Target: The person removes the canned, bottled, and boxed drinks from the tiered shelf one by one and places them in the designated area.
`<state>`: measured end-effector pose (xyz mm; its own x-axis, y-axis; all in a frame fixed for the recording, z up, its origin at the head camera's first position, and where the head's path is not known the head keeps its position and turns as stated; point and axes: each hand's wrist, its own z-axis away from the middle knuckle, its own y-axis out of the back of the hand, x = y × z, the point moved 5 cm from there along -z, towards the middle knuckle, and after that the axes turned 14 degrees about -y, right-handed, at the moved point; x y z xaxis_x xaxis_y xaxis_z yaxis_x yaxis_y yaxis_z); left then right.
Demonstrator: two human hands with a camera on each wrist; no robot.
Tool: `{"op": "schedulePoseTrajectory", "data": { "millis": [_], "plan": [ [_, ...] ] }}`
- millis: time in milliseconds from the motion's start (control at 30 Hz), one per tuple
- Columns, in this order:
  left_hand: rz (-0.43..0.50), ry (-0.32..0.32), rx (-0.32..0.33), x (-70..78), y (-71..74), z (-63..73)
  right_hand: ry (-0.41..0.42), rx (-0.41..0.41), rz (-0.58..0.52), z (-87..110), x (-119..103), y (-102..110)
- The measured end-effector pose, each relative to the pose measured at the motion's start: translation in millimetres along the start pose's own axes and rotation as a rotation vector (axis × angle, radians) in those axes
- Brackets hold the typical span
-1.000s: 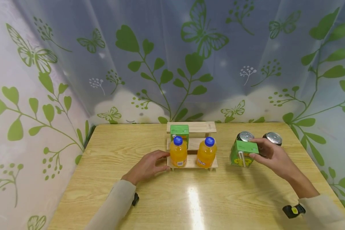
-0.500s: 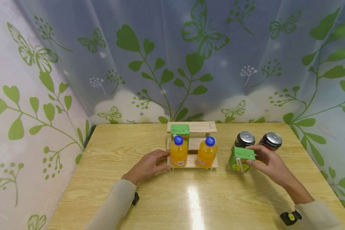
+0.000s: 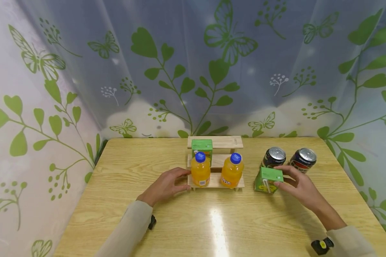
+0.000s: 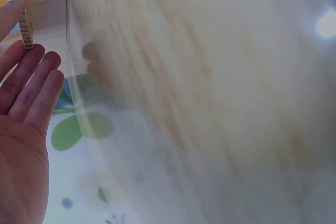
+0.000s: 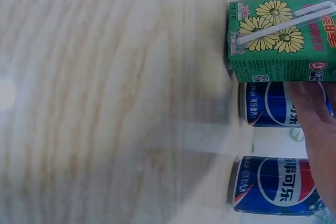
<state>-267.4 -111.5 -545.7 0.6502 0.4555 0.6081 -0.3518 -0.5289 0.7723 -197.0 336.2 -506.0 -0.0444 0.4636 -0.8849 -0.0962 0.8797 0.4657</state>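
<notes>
My left hand (image 3: 165, 185) holds the left end of a small stepped wooden rack (image 3: 215, 184), thumb at the front corner and fingers at its side. On the rack's lowest step stand two orange drink bottles (image 3: 200, 173) with blue caps. A green drink carton (image 3: 202, 145) stands behind the left bottle. My right hand (image 3: 300, 187) grips a second green carton (image 3: 271, 174), printed with yellow flowers and with a straw on its front (image 5: 283, 22). This carton is upright, right of the rack and close over the table. Part of the right hand is cut off in the right wrist view.
Two dark blue cola cans (image 3: 274, 157) (image 5: 275, 184) stand upright behind the right hand and carton. The wooden table (image 3: 141, 153) ends at a patterned curtain (image 3: 180, 100) at the back, with more of the same fabric at both sides.
My right hand has moved the carton slightly left and toward me, so more of both cans shows. The left hand stays at the rack.
</notes>
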Motion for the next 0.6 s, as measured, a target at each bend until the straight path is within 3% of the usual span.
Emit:
{"op": "schedulePoseTrajectory", "data": {
  "millis": [600],
  "plan": [
    [0.003,0.015,0.000,0.7,0.2,0.4,0.032,0.018,-0.017,-1.5,2.4,1.8]
  ]
}}
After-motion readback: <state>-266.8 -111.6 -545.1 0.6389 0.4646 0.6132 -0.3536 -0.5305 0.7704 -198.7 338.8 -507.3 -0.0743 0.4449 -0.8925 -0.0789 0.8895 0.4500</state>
